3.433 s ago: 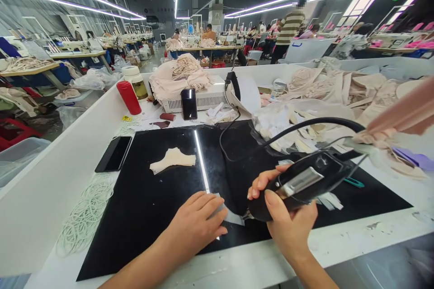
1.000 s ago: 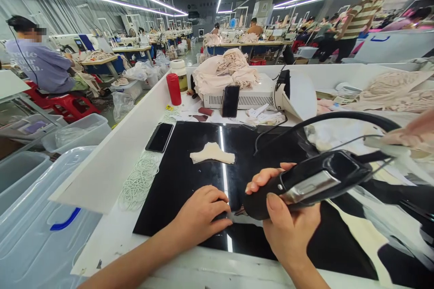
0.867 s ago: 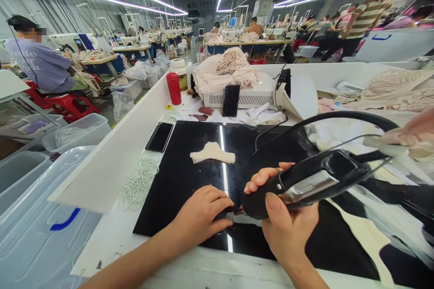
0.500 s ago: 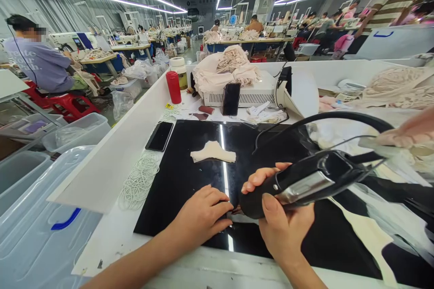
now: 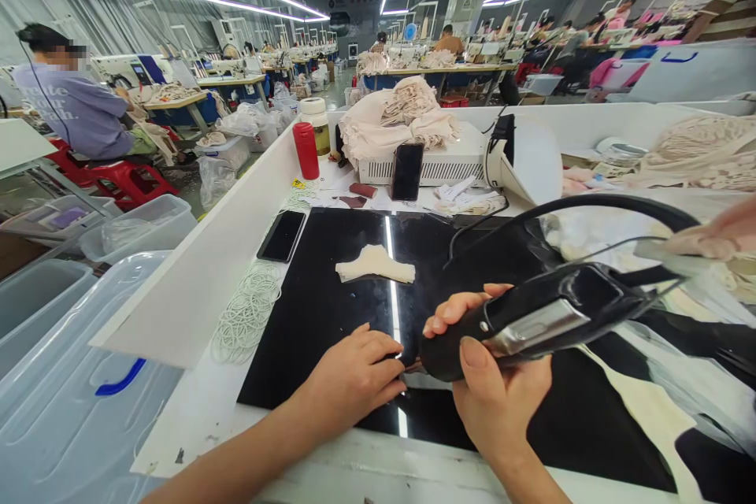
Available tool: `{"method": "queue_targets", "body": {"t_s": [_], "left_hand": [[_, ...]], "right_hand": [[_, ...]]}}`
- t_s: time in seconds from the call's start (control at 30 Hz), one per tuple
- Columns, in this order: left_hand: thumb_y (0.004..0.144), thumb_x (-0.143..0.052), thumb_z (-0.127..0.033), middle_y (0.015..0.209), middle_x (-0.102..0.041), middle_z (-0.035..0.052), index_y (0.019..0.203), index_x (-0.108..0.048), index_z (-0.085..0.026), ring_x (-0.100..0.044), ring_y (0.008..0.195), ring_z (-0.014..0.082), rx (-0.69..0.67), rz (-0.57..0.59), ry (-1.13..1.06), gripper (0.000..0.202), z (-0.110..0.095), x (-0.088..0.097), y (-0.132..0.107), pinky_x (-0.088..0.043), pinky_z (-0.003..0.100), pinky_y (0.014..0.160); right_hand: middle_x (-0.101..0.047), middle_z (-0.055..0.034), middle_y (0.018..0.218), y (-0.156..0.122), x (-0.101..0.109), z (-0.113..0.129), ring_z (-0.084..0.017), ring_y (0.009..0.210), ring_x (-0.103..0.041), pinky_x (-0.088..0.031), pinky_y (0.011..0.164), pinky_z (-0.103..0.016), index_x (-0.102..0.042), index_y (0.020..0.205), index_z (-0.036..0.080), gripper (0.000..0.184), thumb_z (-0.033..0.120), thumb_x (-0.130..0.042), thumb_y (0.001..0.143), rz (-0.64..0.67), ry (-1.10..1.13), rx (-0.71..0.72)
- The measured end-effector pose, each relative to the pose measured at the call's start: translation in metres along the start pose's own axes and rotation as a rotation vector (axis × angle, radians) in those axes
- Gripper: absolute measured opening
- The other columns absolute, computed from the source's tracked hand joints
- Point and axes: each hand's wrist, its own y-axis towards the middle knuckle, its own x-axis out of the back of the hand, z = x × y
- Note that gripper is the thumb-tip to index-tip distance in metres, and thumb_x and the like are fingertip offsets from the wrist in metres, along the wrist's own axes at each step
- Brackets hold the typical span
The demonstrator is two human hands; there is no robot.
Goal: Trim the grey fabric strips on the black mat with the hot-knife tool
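Note:
My right hand (image 5: 502, 394) is wrapped around a black hand-held tool (image 5: 543, 323) with a silver side plate and a thick cable. The tool's rounded black end points left, down by the glossy black mat (image 5: 307, 315). My left hand (image 5: 360, 370) rests on the mat, its fingers curled and pressed together just left of the tool's end. A sliver of something brownish shows between the fingertips and the tool; what it is I cannot make out. Farther back on the mat lies a small stack of cream fabric pieces (image 5: 375, 264).
A phone (image 5: 282, 236) and a heap of pale elastic cords (image 5: 246, 315) lie left of the mat. Behind stand a red bottle (image 5: 305, 151), an upright phone (image 5: 407, 172) and a white machine (image 5: 449, 157) topped with fabric. Another person's hand (image 5: 717, 232) reaches in at right.
The view has shifted slightly, so everything sits a little to the right. Both hands and the tool keep their places over the mat. The striped-sleeved person at right has moved mostly out of view.

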Motion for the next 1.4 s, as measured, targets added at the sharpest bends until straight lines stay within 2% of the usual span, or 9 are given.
{"method": "queue_targets", "body": {"t_s": [0.37,0.5,0.9,1.03,1.23,1.4], "left_hand": [[0.107,-0.053,-0.031,0.116,-0.073,0.0062,0.105,-0.067,-0.018,-0.07,0.11,0.0194,-0.065,-0.024,0.097,0.02,0.0,0.0,-0.001,-0.054,0.04,0.107],[0.106,-0.055,-0.029,0.115,-0.073,0.0047,0.099,-0.068,-0.018,-0.07,0.11,0.0194,-0.072,-0.023,0.106,0.019,0.0,-0.001,-0.002,-0.053,0.042,0.108],[0.106,-0.056,-0.028,0.117,-0.073,0.0044,0.101,-0.069,-0.018,-0.07,0.111,0.0196,-0.097,-0.008,0.127,0.017,0.001,-0.002,-0.007,-0.052,0.043,0.108],[0.106,-0.056,-0.028,0.118,-0.073,0.005,0.106,-0.068,-0.019,-0.07,0.112,0.0194,-0.079,0.035,0.119,0.015,0.001,0.003,-0.007,-0.052,0.042,0.108],[0.108,-0.051,-0.026,0.112,-0.073,0.0037,0.109,-0.067,-0.019,-0.071,0.1,0.0163,-0.05,0.057,0.086,0.018,-0.004,0.016,-0.009,-0.051,0.043,0.108],[0.107,-0.055,-0.03,0.111,-0.073,0.0023,0.114,-0.067,-0.021,-0.069,0.104,0.0197,-0.085,0.02,0.113,0.017,-0.006,0.014,-0.017,-0.049,0.045,0.109]], "right_hand": [[-0.063,0.0001,0.094,-0.003,0.005,-0.001,-0.015,0.078,-0.064,-0.057,0.071,-0.033,-0.053,0.129,0.028,0.04,0.027,-0.075,0.095,0.003,-0.022,0.002],[-0.063,-0.0003,0.094,-0.004,0.006,-0.001,-0.016,0.076,-0.064,-0.057,0.069,-0.033,-0.053,0.128,0.028,0.042,0.029,-0.076,0.093,0.002,-0.026,-0.002],[-0.063,-0.0002,0.091,-0.006,0.004,0.001,-0.017,0.074,-0.064,-0.057,0.068,-0.035,-0.053,0.125,0.028,0.041,0.03,-0.077,0.092,-0.012,-0.047,-0.014],[-0.062,-0.0001,0.092,-0.007,0.004,0.001,-0.016,0.075,-0.063,-0.057,0.067,-0.032,-0.054,0.126,0.028,0.04,0.027,-0.076,0.093,-0.006,-0.021,-0.014],[-0.063,-0.0003,0.091,-0.005,0.003,0.002,-0.016,0.074,-0.063,-0.057,0.067,-0.033,-0.054,0.125,0.028,0.04,0.029,-0.076,0.093,0.004,-0.019,0.004],[-0.063,-0.001,0.09,-0.005,0.004,0.0,-0.018,0.074,-0.063,-0.057,0.067,-0.035,-0.054,0.125,0.028,0.039,0.029,-0.076,0.092,-0.013,-0.036,-0.01]]}}
